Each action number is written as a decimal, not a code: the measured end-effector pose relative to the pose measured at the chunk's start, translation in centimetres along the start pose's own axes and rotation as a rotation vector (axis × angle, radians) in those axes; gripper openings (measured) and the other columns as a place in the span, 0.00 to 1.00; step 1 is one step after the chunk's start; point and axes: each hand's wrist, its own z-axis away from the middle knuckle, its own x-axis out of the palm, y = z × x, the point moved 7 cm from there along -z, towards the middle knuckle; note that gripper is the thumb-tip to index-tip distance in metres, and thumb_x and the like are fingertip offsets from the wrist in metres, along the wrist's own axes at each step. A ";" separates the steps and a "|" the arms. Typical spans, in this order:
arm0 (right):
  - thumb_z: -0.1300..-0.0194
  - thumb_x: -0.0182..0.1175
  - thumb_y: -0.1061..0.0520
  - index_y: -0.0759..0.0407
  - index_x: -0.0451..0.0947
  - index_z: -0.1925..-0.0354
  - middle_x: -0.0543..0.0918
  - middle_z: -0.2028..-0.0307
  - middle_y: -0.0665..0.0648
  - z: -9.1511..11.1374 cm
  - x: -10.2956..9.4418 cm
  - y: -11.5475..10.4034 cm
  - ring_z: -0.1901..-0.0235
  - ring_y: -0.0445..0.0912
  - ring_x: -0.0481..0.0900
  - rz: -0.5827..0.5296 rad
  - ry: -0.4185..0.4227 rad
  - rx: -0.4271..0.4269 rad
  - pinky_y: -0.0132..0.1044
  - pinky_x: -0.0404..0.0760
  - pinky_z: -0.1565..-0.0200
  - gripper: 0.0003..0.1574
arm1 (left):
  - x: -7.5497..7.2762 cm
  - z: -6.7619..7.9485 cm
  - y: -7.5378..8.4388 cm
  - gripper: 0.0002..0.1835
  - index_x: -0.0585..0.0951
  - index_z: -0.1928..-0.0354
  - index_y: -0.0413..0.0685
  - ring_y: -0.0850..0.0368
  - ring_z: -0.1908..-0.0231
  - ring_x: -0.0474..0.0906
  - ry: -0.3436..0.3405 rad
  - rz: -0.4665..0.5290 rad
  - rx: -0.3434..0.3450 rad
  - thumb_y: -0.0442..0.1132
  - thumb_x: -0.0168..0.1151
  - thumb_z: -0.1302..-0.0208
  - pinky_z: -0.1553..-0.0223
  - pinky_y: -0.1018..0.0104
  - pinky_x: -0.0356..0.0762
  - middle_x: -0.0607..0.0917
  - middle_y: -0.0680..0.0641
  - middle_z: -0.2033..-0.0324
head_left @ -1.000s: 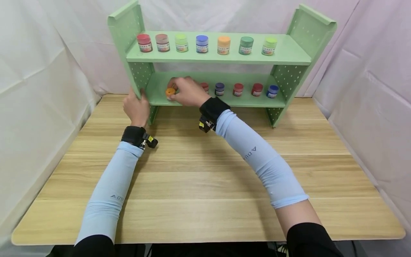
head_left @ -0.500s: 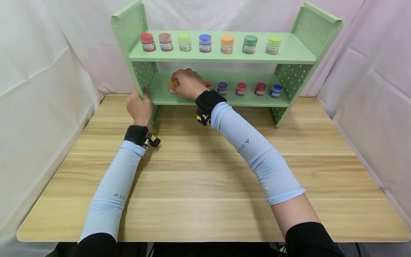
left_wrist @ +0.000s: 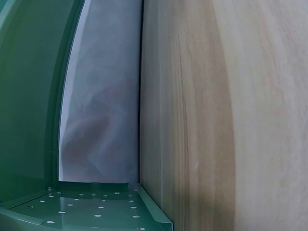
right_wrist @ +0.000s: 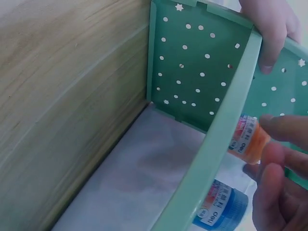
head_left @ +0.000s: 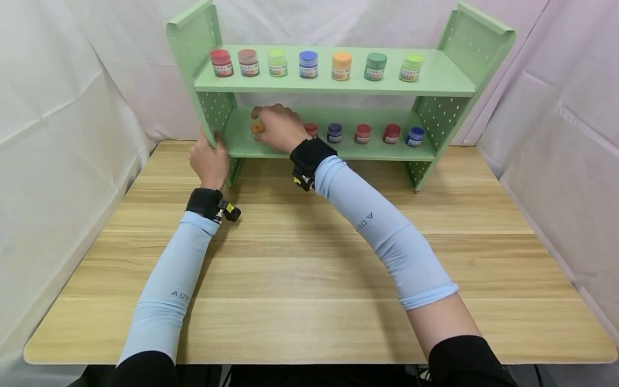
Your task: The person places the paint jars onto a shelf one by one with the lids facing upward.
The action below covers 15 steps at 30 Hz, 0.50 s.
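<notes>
My right hand [head_left: 280, 128] reaches onto the lower board of a green shelf [head_left: 333, 93], near its left end. Its thumb and fingertips lie at either side of the orange lid of a small paint jar [head_left: 258, 127], which stands upright on the board. In the right wrist view this orange jar [right_wrist: 250, 139] shows its white label, with the fingers overlapping its lid. A blue paint jar [right_wrist: 222, 207] stands beside it; the right hand hides it in the head view. My left hand [head_left: 210, 163] grips the front edge of the shelf's left side panel [head_left: 200, 70].
Several paint jars stand in a row on the upper board, among them an orange one [head_left: 341, 66]. To the right on the lower board are more, including a dark blue jar [head_left: 334, 133]. The wooden table [head_left: 309, 269] lies in front; white cloth [head_left: 63, 134] surrounds it.
My right hand has moved the orange jar back, deeper onto the lower board. Since half a second ago the right index finger has lifted slightly. My left hand keeps its grip on the panel.
</notes>
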 end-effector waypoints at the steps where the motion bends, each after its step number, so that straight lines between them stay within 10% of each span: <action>1: 0.35 0.55 0.48 0.48 0.70 0.35 0.77 0.44 0.48 0.1 -0.2 -0.2 0.53 0.44 0.76 0.003 0.022 -0.024 0.38 0.75 0.58 0.30 | 0.0 0.0 0.0 0.15 0.81 0.53 0.43 0.52 0.77 0.73 0.002 -0.002 0.000 0.43 0.50 0.30 0.77 0.63 0.57 0.86 0.44 0.63; 9: 0.35 0.54 0.53 0.51 0.80 0.54 0.82 0.58 0.46 4.1 -2.3 -1.2 0.64 0.37 0.78 -0.099 0.315 -0.312 0.29 0.74 0.64 0.13 | 0.6 0.2 0.2 0.14 0.81 0.56 0.42 0.52 0.79 0.70 -0.004 0.013 0.007 0.42 0.48 0.31 0.77 0.61 0.59 0.85 0.43 0.70; 15: 0.36 0.56 0.56 0.52 0.81 0.65 0.81 0.68 0.42 8.8 -1.2 -0.6 0.67 0.35 0.77 -0.230 0.312 -0.481 0.27 0.72 0.62 0.07 | 0.4 0.2 0.2 0.15 0.81 0.51 0.45 0.52 0.78 0.74 0.000 0.022 0.010 0.40 0.48 0.31 0.76 0.59 0.64 0.86 0.45 0.63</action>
